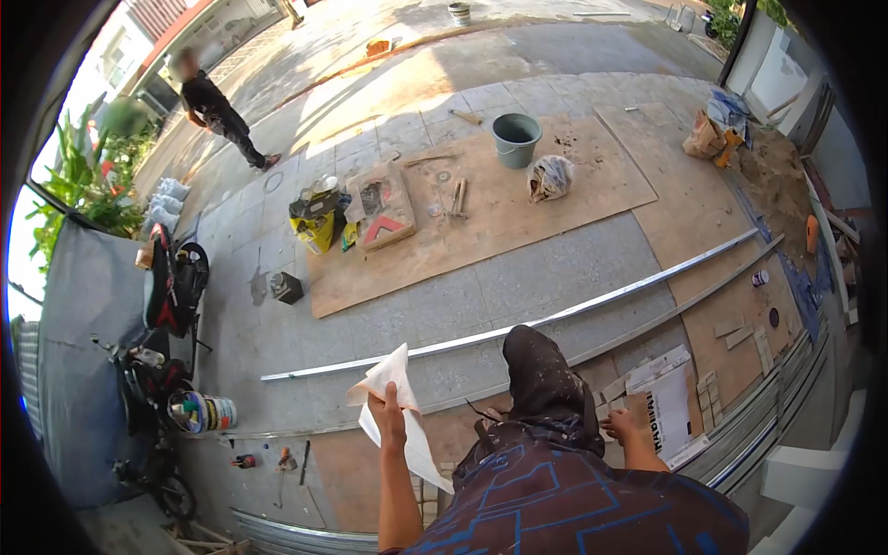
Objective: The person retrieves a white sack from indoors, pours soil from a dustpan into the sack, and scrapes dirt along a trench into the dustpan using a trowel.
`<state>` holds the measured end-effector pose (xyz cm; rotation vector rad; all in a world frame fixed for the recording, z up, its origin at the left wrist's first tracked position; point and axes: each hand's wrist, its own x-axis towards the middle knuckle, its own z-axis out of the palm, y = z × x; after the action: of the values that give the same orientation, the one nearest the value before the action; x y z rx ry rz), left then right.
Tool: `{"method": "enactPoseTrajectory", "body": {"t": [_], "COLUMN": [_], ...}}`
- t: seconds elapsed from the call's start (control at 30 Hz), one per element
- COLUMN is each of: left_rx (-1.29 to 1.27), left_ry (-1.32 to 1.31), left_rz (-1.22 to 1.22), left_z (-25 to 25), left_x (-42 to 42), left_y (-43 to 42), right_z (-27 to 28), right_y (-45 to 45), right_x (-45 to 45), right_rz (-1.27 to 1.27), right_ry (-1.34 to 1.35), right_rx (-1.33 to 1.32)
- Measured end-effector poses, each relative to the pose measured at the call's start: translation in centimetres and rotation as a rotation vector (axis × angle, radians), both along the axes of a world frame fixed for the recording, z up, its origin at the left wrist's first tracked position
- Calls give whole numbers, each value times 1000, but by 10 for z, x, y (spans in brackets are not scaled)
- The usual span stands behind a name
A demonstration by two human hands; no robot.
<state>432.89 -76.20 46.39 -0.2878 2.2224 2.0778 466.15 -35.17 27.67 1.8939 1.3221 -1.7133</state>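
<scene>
My left hand (390,414) is closed on a creased white sheet (424,457), its thumb on top. The sheet hangs down beside the hand, with one corner standing up above it; whether it is paper or cloth I cannot tell. My right hand (620,425) hangs by my right knee with its fingers loosely apart, holding nothing I can see. Nearest to it lies a flattened cardboard piece (680,407) with printed lettering. Several short pale strips (710,398) lie beside the cardboard.
A long metal bar (518,328) crosses the floor ahead of my legs. Beyond it, a wooden board (444,250) carries a bucket (515,141), a plastic bag (551,178) and a tray (379,205). Motorbikes (171,287) stand left, near a paint bucket (213,413). A person (217,109) stands far left.
</scene>
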Motion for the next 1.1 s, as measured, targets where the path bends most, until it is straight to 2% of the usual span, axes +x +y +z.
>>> {"method": "enactPoseTrajectory", "body": {"t": [0.03, 0.07, 0.13, 0.17, 0.23, 0.3, 0.37, 0.4, 0.47, 0.5, 0.53, 0.6, 0.67, 0.7, 0.73, 0.77, 0.83, 0.9, 0.93, 0.97, 1.0, 1.03, 1.1], "left_rx": [-15, 111, 360, 360, 630, 740, 797, 758, 536, 452, 485, 418, 269, 186, 55, -77, -129, -358, -366, -358, -370, -370, -367], "left_ry": [-23, -120, -243, -246, -340, -378, -449, -382, -366, -329, -323, -352, -321, -265, -142, -16, 92, 308, 370, 378, 249, 89, 151], "left_rz": [-41, -10, 61, 45, 76, 86, 112, 145, 79, 28, -13, -80, -213, -324, -341, -359, -417, -668, -749, -749, -859, -954, -986], "left_z": [4, 10, 0, -11, -29, -39, -41, -44, -44, -39, -30, -9, -8, -13, 2, 18, 18, 33, 25, 20, 19, 16, 19], "left_x": [-29, -58, -118, -149, -211, -267, -336, -368, -415, -446, -480, -528, -577, -603, -622, -642, -691, -730, -753, -783, -813, -827, -873], "left_y": [5, 15, 35, 48, 75, 107, 155, 178, 200, 228, 259, 293, 332, 351, 378, 404, 437, 467, 476, 489, 498, 506, 529], "right_z": [1, 1, -7, -13, -28, -89, -145, -133, -101, -63, -7, 57, 118, 138, 155, 168, 180, 178, 174, 172, 174, 179, 193], "right_y": [-6, -10, -9, -3, 9, 31, 80, 104, 157, 182, 199, 232, 251, 255, 260, 266, 276, 282, 286, 294, 301, 312, 337], "right_x": [-10, -24, -73, -98, -149, -182, -267, -320, -453, -525, -605, -727, -811, -840, -872, -903, -947, -986, -1000, -1020, -1045, -1058, -1103], "right_rz": [-69, -113, -99, -115, -12, 18, 263, 297, 179, 125, 103, 191, 255, 274, 312, 347, 592, 754, 753, 852, 941, 958, 906], "right_ry": [45, 20, 4, 5, -25, -2, -259, -264, -47, 104, 264, 523, 792, 793, 859, 927, 896, 963, 958, 937, 905, 881, 855], "right_rx": [64, 54, -35, -34, -155, -179, -284, -247, 28, 134, 199, 299, 395, 381, 373, 369, 275, 125, 134, 322, 505, 488, 625]}}
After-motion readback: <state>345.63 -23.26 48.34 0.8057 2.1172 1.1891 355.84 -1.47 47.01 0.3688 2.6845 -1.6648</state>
